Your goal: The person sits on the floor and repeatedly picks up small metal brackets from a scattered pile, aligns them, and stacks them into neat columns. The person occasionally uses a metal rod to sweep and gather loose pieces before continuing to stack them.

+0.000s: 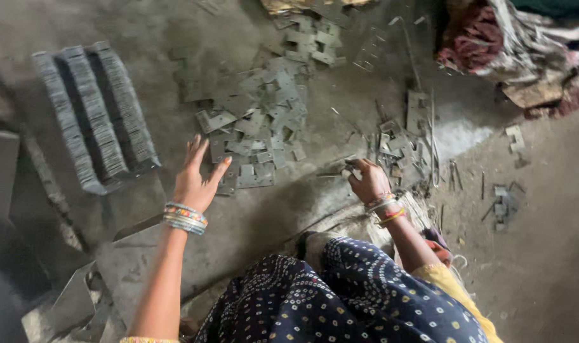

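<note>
My left hand (196, 174) hovers with fingers spread just left of a scattered pile of flat grey metal plates (264, 121) on the dusty floor, holding nothing. Bangles ring its wrist. My right hand (367, 180) is closed on a small metal piece (348, 170) with thin rods sticking out to the left, next to a smaller heap of metal plates (400, 149). My knees in dark dotted cloth (340, 298) fill the bottom of the view.
Three long neat rows of stacked metal plates (96, 114) lie at the left. Larger metal sheets (131, 260) rest at the lower left. A bundle of cloth (524, 44) sits at the top right. Loose bits and rods (502, 200) litter the right floor.
</note>
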